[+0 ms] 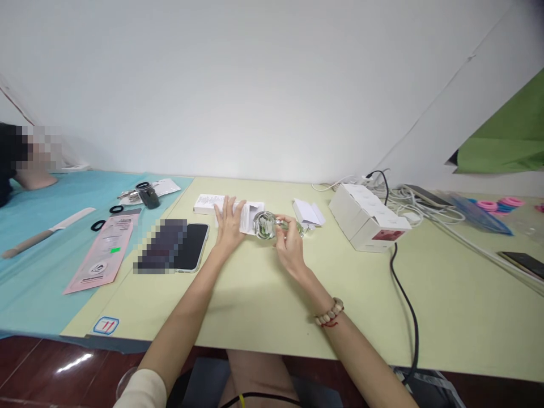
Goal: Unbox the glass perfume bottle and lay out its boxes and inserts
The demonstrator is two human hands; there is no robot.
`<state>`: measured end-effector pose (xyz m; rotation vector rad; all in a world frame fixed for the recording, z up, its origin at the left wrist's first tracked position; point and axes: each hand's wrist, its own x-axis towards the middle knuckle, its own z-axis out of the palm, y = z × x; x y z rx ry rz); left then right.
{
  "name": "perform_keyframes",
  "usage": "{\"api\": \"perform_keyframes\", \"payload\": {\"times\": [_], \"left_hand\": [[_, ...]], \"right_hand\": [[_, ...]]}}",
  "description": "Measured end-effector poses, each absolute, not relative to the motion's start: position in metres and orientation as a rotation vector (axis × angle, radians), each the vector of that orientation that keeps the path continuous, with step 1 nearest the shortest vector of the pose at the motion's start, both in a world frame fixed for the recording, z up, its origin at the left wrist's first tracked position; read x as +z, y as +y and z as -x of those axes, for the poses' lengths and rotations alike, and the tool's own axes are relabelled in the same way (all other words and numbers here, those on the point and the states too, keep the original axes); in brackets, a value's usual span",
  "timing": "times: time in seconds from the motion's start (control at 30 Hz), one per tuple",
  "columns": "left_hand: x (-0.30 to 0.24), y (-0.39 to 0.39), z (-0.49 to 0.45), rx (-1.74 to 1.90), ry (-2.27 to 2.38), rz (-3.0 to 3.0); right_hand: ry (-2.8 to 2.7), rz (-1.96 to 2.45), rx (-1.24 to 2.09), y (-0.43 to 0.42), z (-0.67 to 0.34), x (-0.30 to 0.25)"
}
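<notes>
My left hand (229, 222) rests with fingers spread over a small white box (208, 204) with printed text. The box's right end stands open, with a flap (245, 218) beside my fingers. My right hand (290, 241) is closed around a clear glass piece (264, 225) with green in it, its round end turned toward the box's open end. Its exact kind I cannot make out, and my fingers hide part of it. Just behind and to the right of my right hand lies an unfolded white carton piece (308, 213).
A phone (192, 247) lies left of my left arm. A larger white box (368, 218), cables (410, 317) and pink rings (487, 205) are at the right. On the blue cloth (25, 306) lie a knife (51, 231), a pink packet (102, 252) and a dark jar (148, 196). Another person sits far left.
</notes>
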<state>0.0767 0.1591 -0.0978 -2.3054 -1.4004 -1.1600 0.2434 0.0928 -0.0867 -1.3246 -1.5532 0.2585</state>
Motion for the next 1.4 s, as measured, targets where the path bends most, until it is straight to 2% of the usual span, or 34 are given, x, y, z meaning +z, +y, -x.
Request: {"api": "perform_keyframes", "payload": {"times": [0.1, 0.33, 0.57, 0.7, 1.0, 1.17, 1.4], "left_hand": [[-0.099, 0.162, -0.073, -1.182, -1.517, 2.199], [-0.094, 0.154, -0.081, -1.133, -1.511, 2.240], [-0.092, 0.138, -0.096, -0.977, -1.166, 2.657], [-0.098, 0.128, -0.108, -0.933, -1.118, 2.781], [-0.105, 0.119, -0.126, -1.136, -1.293, 3.056], [-0.110, 0.118, -0.130, -1.278, -1.191, 3.241], [-0.116, 0.106, -0.146, -1.624, -1.327, 3.123]], "right_hand": [[-1.540, 1.322, 0.346, 0.095, -0.245, -0.088], [-1.691, 1.381, 0.251, 0.095, -0.244, -0.087], [-1.772, 1.413, 0.156, 0.094, -0.248, -0.079], [-1.713, 1.470, 0.193, 0.090, -0.250, -0.069], [-1.336, 1.507, 0.044, 0.094, -0.272, -0.058], [-1.116, 1.428, -0.013, 0.101, -0.285, -0.059], [-1.116, 1.510, -0.016, 0.106, -0.290, -0.064]]}}
